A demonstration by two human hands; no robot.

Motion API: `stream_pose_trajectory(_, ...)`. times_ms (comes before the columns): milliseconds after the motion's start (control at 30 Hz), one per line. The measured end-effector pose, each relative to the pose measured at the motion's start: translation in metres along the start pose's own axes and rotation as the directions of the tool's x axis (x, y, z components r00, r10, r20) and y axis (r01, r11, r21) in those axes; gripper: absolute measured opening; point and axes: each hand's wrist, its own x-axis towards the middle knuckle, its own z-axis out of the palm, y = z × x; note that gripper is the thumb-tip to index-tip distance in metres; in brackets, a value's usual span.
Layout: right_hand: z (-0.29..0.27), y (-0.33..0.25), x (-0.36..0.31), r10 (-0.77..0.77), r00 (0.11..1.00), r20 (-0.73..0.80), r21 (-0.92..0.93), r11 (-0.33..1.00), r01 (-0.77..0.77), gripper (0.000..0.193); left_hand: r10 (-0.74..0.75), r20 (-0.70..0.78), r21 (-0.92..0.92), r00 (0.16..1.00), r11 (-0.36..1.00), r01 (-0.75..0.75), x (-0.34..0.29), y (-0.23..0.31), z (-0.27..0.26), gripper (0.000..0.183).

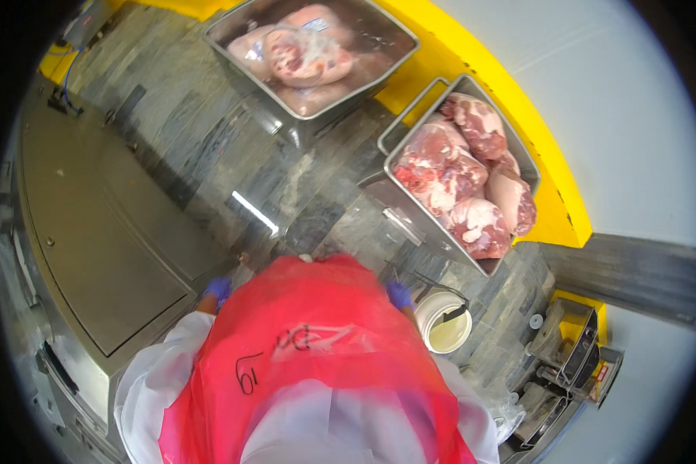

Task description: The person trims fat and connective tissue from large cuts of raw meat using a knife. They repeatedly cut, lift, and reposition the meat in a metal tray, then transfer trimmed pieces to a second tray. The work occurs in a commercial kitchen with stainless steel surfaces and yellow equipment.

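Both my hands wear blue-purple gloves and hang at my sides, partly covered by the red plastic apron [317, 309] over my white coat. My left hand [219, 289] is beside the stainless-steel surface [108, 209]; its fingers are too small and blurred to read. My right hand [399, 295] shows just past the apron's right edge, next to a white bucket [448, 323] with a dark object across its rim. Whether that hand grips anything cannot be made out.
Ahead stands a steel bin [330, 113] with large pale-skinned cuts of raw meat [305, 58]. Right of it, another steel bin [421, 207] with a bar handle holds more red raw meat [441, 166]. A yellow wall base [553, 178] curves behind. Wire racks [572, 348] stand at the right.
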Motion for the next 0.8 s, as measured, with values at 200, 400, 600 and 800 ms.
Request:
stream_pose_trajectory(200, -0.018, -0.12, 0.076, 0.039, 0.999, 0.006, 0.533, 0.845, -0.036, 0.029, 0.088, 0.009, 0.03, 0.996, 0.996, -0.089, 0.015, 0.071, -0.008, 0.026)
stream_pose_trajectory(400, -0.028, -0.235, 0.136, -0.037, 0.999, 0.006, 0.529, 0.848, 0.028, 0.028, 0.186, 0.011, -0.288, 0.983, 0.941, -0.174, 0.054, 0.205, -0.061, 0.029)
stream_pose_trajectory(600, -0.03, -0.375, 0.239, -0.193, 0.963, -0.19, 0.631, 0.728, 0.27, 0.025, 0.414, -0.079, -0.221, 0.907, 0.88, -0.421, 0.042, 0.414, -0.129, 0.024)
stream_pose_trajectory(800, -0.053, -0.554, 0.34, -0.409, 0.887, -0.215, 0.595, 0.665, 0.451, 0.026, 0.754, -0.187, 0.119, 0.629, 0.653, -0.748, 0.015, 0.63, -0.179, 0.027)
